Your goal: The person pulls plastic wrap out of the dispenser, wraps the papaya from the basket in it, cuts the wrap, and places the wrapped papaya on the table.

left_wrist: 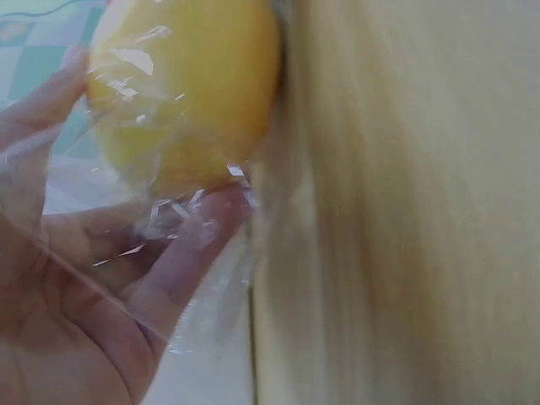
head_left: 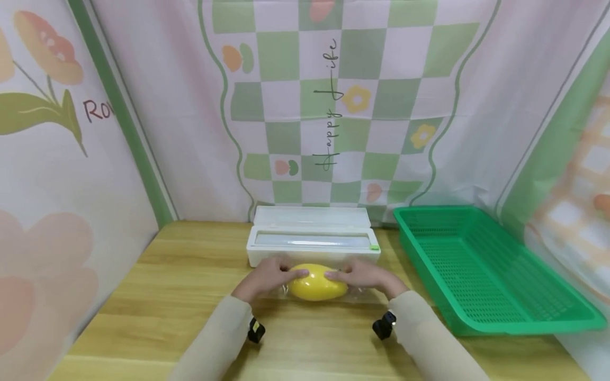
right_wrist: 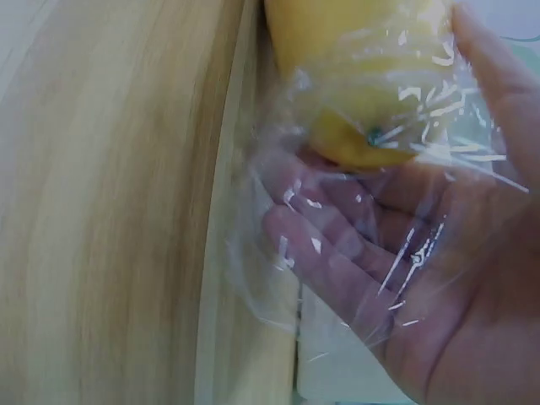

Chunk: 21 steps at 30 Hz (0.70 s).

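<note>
A glossy yellow oval fruit [head_left: 317, 283], shaped like a mango, is held between both hands near the middle of the table. Clear cling film [right_wrist: 295, 194] lies over it and spreads in loose wrinkles past both ends. My left hand [head_left: 268, 278] grips the left end, thumb on top and fingers curled underneath. My right hand [head_left: 369, 276] holds the right end in the same way. Through the film, a small dark green spot [right_wrist: 375, 135] shows on the fruit's right end. Right behind the hands stands a white cling film dispenser [head_left: 312, 256], its lid raised and a film roll inside.
A green plastic basket [head_left: 457, 312] with perforated sides stands on the right of the wooden table [head_left: 157, 296]. A green slider [head_left: 374, 247] sits at the dispenser's right end. Patterned cloth [head_left: 357, 58] hangs behind and along both sides.
</note>
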Tool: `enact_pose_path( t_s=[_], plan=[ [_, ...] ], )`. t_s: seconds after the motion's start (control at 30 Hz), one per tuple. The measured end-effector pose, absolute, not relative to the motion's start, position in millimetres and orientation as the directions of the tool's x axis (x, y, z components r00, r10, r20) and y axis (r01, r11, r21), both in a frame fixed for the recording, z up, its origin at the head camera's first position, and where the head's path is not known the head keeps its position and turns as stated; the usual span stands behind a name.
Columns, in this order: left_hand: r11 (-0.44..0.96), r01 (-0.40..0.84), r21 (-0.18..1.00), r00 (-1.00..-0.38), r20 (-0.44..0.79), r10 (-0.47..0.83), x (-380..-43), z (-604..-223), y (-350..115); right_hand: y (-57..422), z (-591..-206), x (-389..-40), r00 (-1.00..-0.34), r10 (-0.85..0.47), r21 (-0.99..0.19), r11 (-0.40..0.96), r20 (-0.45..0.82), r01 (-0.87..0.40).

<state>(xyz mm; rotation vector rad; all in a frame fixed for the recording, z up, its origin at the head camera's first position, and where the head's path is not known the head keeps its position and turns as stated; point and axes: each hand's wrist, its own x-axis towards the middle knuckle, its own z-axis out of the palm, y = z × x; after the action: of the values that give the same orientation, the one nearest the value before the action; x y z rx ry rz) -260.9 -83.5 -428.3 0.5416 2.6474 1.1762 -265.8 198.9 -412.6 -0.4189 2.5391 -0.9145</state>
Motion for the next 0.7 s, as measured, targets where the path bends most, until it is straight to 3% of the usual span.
enact_pose_path(
  t_s=[0.17, 0.37, 0.57, 0.7],
  plan=[
    [0.634, 0.189, 0.749, -0.884, -0.152, 0.443, -253, -418, -86, 203, -410, -262, -0.827, -0.430, -0.627, 0.769, -0.363, -0.125],
    [0.643, 0.185, 0.743, -0.847, -0.211, 0.487, -251, -414, -89, 214, -412, -259, -0.762, -0.553, -0.641, 0.727, -0.336, -0.246],
    [0.659, 0.168, 0.733, -0.858, -0.221, 0.464, -252, -417, -91, 218, -414, -260, -0.749, -0.588, -0.702, 0.670, -0.305, -0.241],
    [0.663, 0.209, 0.719, -0.880, -0.157, 0.448, -252, -417, -91, 217, -415, -262, -0.761, -0.594, -0.704, 0.656, -0.260, -0.272]
  ],
)
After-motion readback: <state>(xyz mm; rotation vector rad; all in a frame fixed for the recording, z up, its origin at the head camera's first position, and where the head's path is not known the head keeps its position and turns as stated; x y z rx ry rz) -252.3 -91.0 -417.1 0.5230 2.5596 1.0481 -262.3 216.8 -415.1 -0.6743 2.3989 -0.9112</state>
